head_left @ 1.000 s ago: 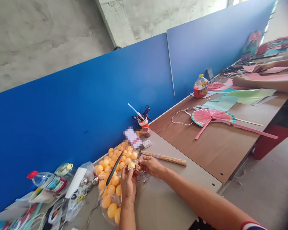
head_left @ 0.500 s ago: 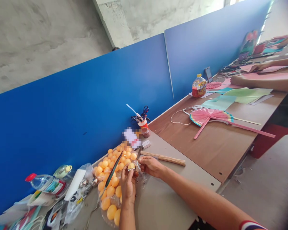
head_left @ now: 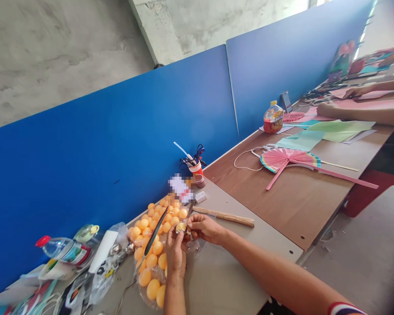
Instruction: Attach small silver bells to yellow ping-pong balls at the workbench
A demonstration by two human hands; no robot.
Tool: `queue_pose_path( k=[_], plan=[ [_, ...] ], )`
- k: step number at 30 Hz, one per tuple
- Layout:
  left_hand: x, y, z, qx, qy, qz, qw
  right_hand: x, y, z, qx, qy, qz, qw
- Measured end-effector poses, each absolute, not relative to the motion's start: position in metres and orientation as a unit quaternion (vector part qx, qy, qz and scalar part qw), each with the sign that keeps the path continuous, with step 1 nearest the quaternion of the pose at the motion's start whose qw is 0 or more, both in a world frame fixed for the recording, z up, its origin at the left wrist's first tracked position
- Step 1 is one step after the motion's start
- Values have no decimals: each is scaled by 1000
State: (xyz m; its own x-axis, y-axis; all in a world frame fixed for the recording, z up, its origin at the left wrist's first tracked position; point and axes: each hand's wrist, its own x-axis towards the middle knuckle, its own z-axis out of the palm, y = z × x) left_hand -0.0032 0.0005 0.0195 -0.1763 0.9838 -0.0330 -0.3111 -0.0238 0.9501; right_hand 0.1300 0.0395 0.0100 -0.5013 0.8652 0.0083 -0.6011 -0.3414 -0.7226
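My left hand [head_left: 176,253] is closed around a small yellow-orange ball [head_left: 181,226] whose lower part looks silvery and shiny. Close against its right side, my right hand [head_left: 202,228] pinches with thumb and fingertips; whatever lies between them is too small to make out. Under and beside the left hand lies a clear plastic bag of orange balls [head_left: 153,288]. A dark, narrow pointed tool [head_left: 156,231] rests across those balls. Behind the right hand, a wooden stick [head_left: 230,216] lies on the grey table [head_left: 216,275].
A red-capped bottle [head_left: 64,251], plastic wrappers and silver balls [head_left: 129,248] crowd the left. A cup of tools [head_left: 196,168] stands by the blue partition [head_left: 101,175]. Rightward lie a pink paper fan [head_left: 284,159], a jar [head_left: 273,118], coloured paper and another person's hands [head_left: 328,109].
My right hand has moved slightly left, bringing its fingertips closer to the ball. My left hand keeps its hold on the ball, nearly still.
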Motion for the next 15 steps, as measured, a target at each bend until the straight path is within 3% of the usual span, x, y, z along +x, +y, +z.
queue_pose_path(
  k=[15],
  plan=[
    [-1,-1,20,366,456,598,548,126,41,4,-254,-394,747,471]
  ],
)
